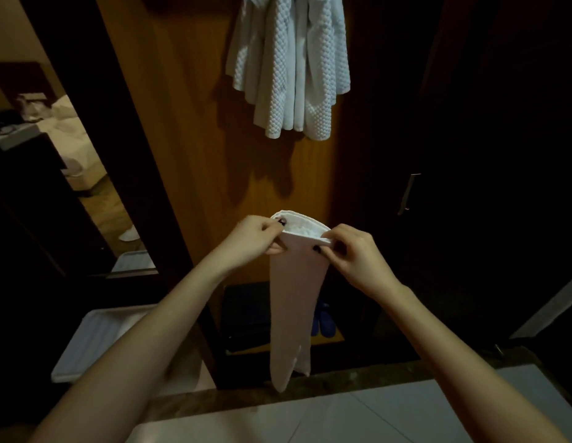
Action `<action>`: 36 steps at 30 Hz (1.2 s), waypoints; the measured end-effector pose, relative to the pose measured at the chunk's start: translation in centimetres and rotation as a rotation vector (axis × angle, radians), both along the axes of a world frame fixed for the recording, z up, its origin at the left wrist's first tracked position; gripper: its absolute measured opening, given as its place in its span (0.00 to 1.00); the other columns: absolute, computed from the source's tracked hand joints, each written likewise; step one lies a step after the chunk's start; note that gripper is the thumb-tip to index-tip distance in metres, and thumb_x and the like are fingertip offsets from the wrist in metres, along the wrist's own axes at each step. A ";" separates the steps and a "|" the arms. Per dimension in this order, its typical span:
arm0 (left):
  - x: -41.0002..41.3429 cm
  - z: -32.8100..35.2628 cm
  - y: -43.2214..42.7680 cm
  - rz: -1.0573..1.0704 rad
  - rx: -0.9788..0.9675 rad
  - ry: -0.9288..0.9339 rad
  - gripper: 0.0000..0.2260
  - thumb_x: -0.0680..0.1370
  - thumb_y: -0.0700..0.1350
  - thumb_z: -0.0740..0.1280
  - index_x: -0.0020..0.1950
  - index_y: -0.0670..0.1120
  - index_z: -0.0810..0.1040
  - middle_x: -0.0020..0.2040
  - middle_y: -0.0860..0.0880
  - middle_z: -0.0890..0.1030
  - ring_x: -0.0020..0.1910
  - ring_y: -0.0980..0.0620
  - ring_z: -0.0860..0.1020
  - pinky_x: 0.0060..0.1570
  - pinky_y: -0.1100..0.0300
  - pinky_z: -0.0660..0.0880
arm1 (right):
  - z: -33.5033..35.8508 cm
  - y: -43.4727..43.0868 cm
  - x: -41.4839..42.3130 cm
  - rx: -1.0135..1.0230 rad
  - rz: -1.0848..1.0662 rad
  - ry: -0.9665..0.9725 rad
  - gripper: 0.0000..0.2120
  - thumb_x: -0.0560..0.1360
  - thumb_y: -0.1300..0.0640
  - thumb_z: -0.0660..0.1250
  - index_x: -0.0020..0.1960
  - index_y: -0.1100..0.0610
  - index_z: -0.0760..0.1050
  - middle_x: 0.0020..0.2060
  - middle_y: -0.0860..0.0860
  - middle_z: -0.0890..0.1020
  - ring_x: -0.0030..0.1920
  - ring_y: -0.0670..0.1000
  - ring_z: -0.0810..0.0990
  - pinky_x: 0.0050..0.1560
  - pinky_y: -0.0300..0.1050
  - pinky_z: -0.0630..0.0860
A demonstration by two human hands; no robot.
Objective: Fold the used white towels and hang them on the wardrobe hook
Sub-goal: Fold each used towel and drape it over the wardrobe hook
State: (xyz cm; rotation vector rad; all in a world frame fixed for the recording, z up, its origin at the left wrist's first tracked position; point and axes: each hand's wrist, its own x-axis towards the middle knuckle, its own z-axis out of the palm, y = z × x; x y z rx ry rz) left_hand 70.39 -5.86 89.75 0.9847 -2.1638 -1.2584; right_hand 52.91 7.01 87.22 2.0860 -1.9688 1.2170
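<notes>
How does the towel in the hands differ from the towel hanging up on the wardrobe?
The held towel looks smooth; the hanging towel has a bumpy waffle texture. The left hand and right hand pinch the held towel's top edge; the hanging towel hangs untouched in bunched folds. Both are white.

Hung towels (288,65) above — held towel (294,302) below.
</notes>
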 end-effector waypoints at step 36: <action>-2.1 3.0 2.7 -0.289 -0.281 0.587 0.20 0.74 0.30 0.64 0.53 0.55 0.83 0.52 0.64 0.82 0.55 0.64 0.79 0.53 0.73 0.73 | 10.6 -2.9 -3.6 -0.292 0.113 -0.868 0.08 0.74 0.64 0.71 0.39 0.57 0.73 0.33 0.49 0.77 0.34 0.43 0.74 0.37 0.35 0.71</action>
